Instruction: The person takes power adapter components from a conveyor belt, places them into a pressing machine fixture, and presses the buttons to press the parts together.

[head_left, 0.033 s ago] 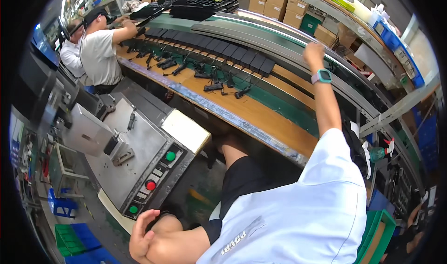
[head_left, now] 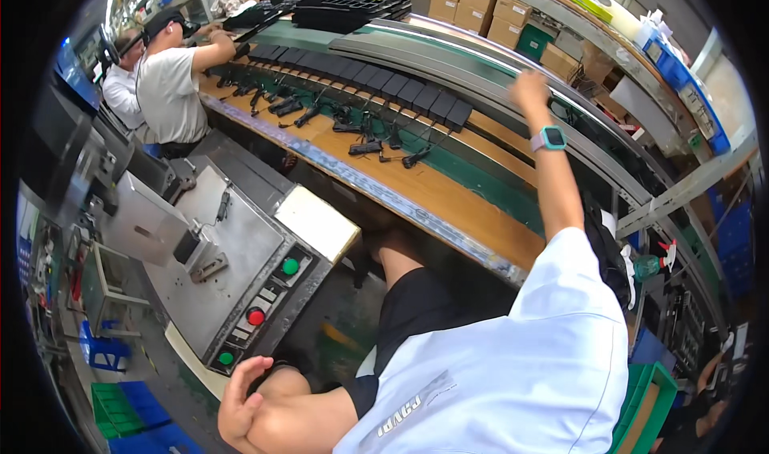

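Observation:
My right hand (head_left: 531, 92), with a watch (head_left: 551, 138) at its wrist, is stretched out over the metal rail (head_left: 481, 71) at the far side of the bench. Motion smears its fingers, so what they hold, if anything, cannot be seen. To its left, a long row of black power adapters (head_left: 412, 93) lies along the bench, their bundled black cables (head_left: 364, 147) spread toward me. My left hand (head_left: 240, 402) hangs low beside my knee, fingers loosely apart and nothing in it. Near it stands a metal machine table (head_left: 232, 270) with a small black piece (head_left: 223, 205) on top.
Green and red push buttons (head_left: 255, 316) line the machine's front. Two people (head_left: 172, 93) work at the bench's far left, near stacked black trays (head_left: 348, 9). Cardboard boxes (head_left: 469, 9) stand behind the rail. A green crate (head_left: 645, 406) sits at my right.
My right hand and forearm have swung slightly left. My left hand looks much the same, and the adapters stay in place; the whole view has shifted a little.

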Motion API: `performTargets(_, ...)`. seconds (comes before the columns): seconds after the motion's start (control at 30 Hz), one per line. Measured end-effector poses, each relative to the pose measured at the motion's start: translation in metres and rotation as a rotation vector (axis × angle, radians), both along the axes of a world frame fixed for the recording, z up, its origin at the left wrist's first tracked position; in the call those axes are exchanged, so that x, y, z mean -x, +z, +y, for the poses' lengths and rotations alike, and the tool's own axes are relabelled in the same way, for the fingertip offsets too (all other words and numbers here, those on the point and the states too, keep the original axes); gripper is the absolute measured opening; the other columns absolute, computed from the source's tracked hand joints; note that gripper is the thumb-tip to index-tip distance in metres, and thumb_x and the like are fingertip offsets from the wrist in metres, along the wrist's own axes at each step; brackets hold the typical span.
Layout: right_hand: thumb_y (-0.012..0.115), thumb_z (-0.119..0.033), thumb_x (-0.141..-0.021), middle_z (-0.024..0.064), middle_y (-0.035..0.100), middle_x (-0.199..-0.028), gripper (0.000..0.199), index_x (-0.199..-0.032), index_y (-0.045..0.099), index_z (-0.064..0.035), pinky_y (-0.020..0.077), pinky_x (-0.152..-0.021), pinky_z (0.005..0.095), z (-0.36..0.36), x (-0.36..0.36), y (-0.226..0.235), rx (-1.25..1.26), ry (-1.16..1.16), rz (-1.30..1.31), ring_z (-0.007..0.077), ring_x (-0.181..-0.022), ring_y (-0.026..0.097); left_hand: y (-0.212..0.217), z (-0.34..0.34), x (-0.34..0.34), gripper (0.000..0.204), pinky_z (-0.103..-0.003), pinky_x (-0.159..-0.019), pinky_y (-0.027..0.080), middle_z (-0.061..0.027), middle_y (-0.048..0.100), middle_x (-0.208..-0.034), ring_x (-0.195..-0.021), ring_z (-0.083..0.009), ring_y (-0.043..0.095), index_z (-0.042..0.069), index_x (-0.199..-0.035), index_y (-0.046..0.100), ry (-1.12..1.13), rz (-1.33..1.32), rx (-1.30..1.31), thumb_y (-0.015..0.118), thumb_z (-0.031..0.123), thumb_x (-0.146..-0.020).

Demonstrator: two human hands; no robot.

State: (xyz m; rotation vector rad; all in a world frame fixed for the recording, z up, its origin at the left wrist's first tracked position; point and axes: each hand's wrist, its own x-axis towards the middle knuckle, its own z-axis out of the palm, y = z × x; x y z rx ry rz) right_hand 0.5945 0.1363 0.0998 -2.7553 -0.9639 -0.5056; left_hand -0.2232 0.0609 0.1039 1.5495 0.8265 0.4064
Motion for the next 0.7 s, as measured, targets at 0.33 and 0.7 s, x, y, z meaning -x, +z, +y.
performTargets(0.33,0.090,-0.047,-0.066,0.0255,0.061,-0.112,0.069,-0.105,0.062,0.0033,0.0493,-0.091,0.0472,-0.020,0.094,-0.022,-0.076,0.446,0.030,0.0411,-0.103,0.059,-0.051,0.069,-0.008,0.042,-0.033,-0.104,0.044,-0.0080,0.065,-0.125,-0.119,-0.0179,0.060,0.000,-0.131,0.059,0.304,-0.253,-0.159,0.067,0.026,-0.099)
performTargets(0.7,0.066,0.010,-0.072,0.0048,0.058,-0.110,0.069,-0.138,0.056,-0.0091,0.0516,-0.082,0.0250,-0.012,0.285,0.162,-0.734,1.265,0.398,0.0124,-0.093,0.062,-0.122,0.283,0.014,0.080,-0.040,-0.105,0.045,-0.0097,0.065,-0.125,-0.124,-0.0247,0.058,0.006,-0.143,0.049,0.749,-0.053,-0.640,0.090,0.021,-0.076)
